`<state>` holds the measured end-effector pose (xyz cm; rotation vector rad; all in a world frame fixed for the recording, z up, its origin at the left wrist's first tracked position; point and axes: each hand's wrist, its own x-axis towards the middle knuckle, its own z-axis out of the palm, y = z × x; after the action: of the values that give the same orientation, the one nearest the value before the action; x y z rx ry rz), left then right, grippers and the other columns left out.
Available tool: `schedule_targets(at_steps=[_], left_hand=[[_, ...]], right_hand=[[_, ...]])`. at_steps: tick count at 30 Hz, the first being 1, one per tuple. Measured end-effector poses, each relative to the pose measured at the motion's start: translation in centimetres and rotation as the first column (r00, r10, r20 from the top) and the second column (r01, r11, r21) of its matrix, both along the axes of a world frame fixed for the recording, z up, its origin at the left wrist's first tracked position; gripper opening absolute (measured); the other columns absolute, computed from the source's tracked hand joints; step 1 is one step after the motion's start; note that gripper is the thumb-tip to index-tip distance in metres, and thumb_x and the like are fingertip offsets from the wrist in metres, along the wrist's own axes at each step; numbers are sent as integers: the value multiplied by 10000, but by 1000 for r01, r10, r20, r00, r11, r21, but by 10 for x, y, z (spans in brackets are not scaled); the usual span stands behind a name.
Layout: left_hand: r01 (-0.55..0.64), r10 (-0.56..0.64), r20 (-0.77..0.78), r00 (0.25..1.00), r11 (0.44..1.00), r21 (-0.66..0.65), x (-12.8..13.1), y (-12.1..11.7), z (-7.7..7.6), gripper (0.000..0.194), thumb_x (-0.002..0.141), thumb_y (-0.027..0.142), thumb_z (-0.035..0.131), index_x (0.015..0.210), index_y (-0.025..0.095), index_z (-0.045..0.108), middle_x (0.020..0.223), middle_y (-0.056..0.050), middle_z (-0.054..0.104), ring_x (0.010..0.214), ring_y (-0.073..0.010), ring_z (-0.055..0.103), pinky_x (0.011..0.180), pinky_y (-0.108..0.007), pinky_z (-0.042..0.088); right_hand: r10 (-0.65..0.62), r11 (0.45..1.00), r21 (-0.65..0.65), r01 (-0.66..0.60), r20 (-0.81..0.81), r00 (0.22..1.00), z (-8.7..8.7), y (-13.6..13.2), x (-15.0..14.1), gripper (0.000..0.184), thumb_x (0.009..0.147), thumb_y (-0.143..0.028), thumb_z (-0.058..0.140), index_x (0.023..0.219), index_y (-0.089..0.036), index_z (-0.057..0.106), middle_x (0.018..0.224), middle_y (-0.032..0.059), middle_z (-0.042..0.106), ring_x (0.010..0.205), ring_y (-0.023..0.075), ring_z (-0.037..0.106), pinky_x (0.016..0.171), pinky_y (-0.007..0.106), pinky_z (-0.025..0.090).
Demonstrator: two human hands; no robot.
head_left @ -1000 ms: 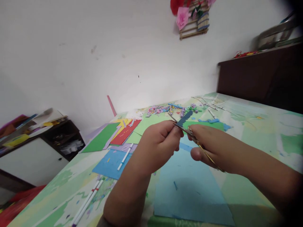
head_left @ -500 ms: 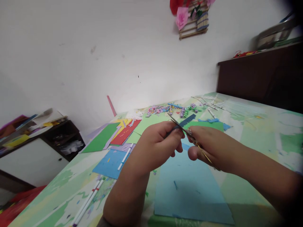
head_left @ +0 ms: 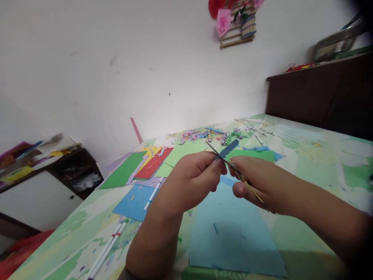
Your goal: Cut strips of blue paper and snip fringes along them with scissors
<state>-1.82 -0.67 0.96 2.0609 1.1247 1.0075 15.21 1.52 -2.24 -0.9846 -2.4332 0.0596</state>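
Pinched in my left hand [head_left: 198,179] is a dark blue paper strip [head_left: 231,147], its lower edge cut into a fringe. My right hand [head_left: 259,182] grips a pair of scissors with gold-coloured handles [head_left: 253,190]. The scissor blades cross the strip close to my left fingertips, and the blades look slightly apart. Below both hands lies a light blue sheet of paper [head_left: 233,233], with a few small blue scraps on it. My left fingers cover the near end of the strip.
Left of my arm are a blue sheet [head_left: 131,204] with a white marker [head_left: 153,194], two more markers [head_left: 107,249], and red [head_left: 153,165] and green sheets [head_left: 122,171]. Curled paper pieces [head_left: 227,138] and scraps [head_left: 194,135] lie behind. A dark cabinet [head_left: 314,93] stands right.
The scissors opened and closed slightly along the strip, shifting a little left and then back right. The strip tilted lower, then rose slightly. Both hands kept their hold.
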Motion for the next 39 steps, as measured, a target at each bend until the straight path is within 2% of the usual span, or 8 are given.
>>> schedule_targets(at_steps=[8, 18, 22, 25, 29, 34, 39], left_hand=[[-24, 25, 50, 998, 999, -23, 2, -1, -1, 220, 784, 245, 418, 605, 172, 521, 434, 58, 445, 426, -56, 409, 417, -177, 322], [-13, 22, 131, 991, 997, -71, -1, -2, 2, 155, 765, 206, 436, 687, 160, 561, 513, 34, 540, 440, -57, 465, 423, -171, 374], [-6, 6, 65, 998, 1000, -4, 1, -2, 4, 166, 771, 221, 443, 669, 166, 563, 487, 43, 505, 439, -55, 437, 416, -166, 354], [-11, 11, -13, 1000, 1000, 12, 2, -3, 8, 196, 776, 204, 418, 648, 167, 560, 460, 46, 464, 444, -62, 429, 428, -177, 350], [-2, 3, -15, 1000, 999, 37, 3, -4, 9, 203, 774, 174, 410, 642, 175, 565, 460, 51, 450, 452, -66, 429, 457, -189, 360], [-13, 11, 23, 1000, 996, 84, 2, -1, 2, 245, 797, 200, 420, 578, 173, 525, 473, 49, 463, 476, -61, 437, 472, -185, 353], [-35, 37, -21, 999, 995, 92, 2, -1, -1, 263, 788, 179, 433, 537, 167, 508, 475, 55, 484, 473, -49, 432, 475, -174, 344]], right_hand=[[-61, 998, 22, 60, 44, 997, -1, 3, -1, 455, 811, -576, 278, 643, -184, 437, 606, 48, 522, 485, 138, 430, 430, 242, 276], [-148, 989, 34, 146, 46, 988, 3, 4, 0, 389, 780, -554, 374, 657, -188, 427, 602, 36, 510, 509, 145, 437, 450, 244, 295], [-93, 995, 31, 91, 54, 994, 3, 2, 1, 400, 808, -542, 336, 684, -180, 455, 654, 55, 532, 549, 155, 461, 463, 249, 299], [-40, 997, 61, 39, 17, 999, 2, 1, 1, 484, 806, -605, 264, 701, -175, 459, 647, 52, 517, 533, 148, 437, 462, 255, 292], [-1, 997, 76, 4, -27, 1000, 0, 1, 2, 565, 788, -660, 183, 695, -172, 452, 637, 49, 500, 518, 141, 415, 464, 260, 293], [-38, 996, 79, 37, 6, 999, 1, 1, 3, 464, 798, -600, 300, 726, -171, 464, 653, 51, 510, 543, 155, 430, 484, 269, 311], [-42, 996, 78, 41, 19, 999, 0, 1, 3, 425, 816, -557, 287, 734, -174, 453, 668, 56, 512, 567, 172, 450, 495, 282, 328]])
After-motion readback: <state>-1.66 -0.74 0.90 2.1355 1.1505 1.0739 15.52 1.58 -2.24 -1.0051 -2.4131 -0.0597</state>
